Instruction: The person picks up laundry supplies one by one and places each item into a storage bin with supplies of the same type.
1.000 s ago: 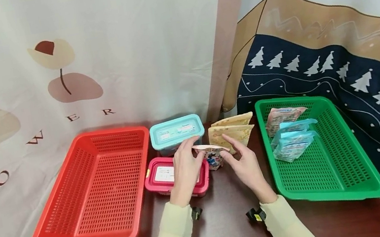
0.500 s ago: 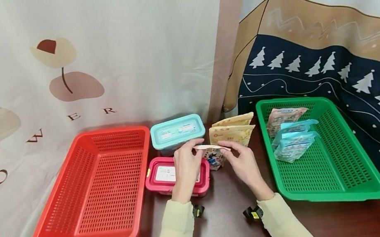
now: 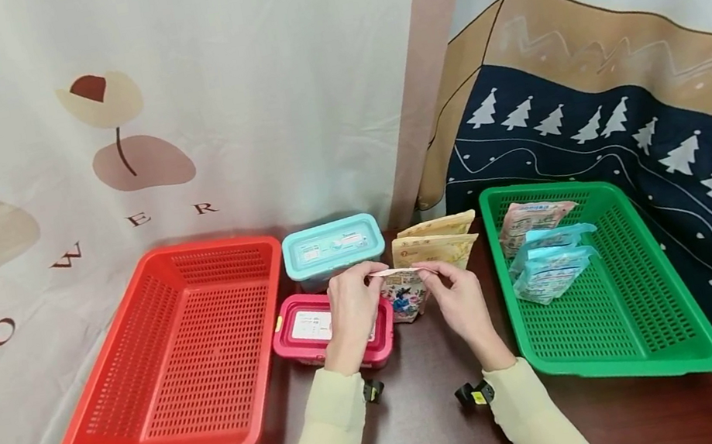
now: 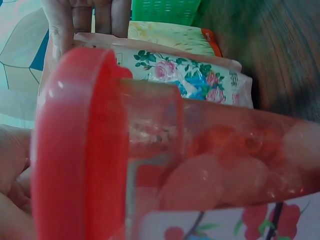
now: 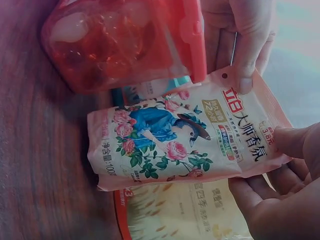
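Note:
A floral pouch (image 3: 404, 299) with pink roses and a bird stands on the table between the two hands. My left hand (image 3: 353, 315) pinches the left end of its top edge, and my right hand (image 3: 464, 307) pinches the right end. In the right wrist view the pouch (image 5: 165, 142) shows its printed front, with the right hand (image 5: 295, 175) at one top corner. Just left of it is a pinkish-red lidded box (image 3: 303, 325), partly covered by my left hand. Yellow pouches (image 3: 434, 250) stand right behind the floral one.
A light-blue lidded box (image 3: 332, 246) stands behind the red one. On the left is a red basket (image 3: 209, 356). The green basket (image 3: 600, 330) on the right holds several pouches (image 3: 551, 272). A curtain (image 3: 278, 93) hangs behind the table.
My right index finger, earlier raised off the pouch, has come down onto its top edge. That edge has turned from slanted to nearly level, and more of the floral front shows.

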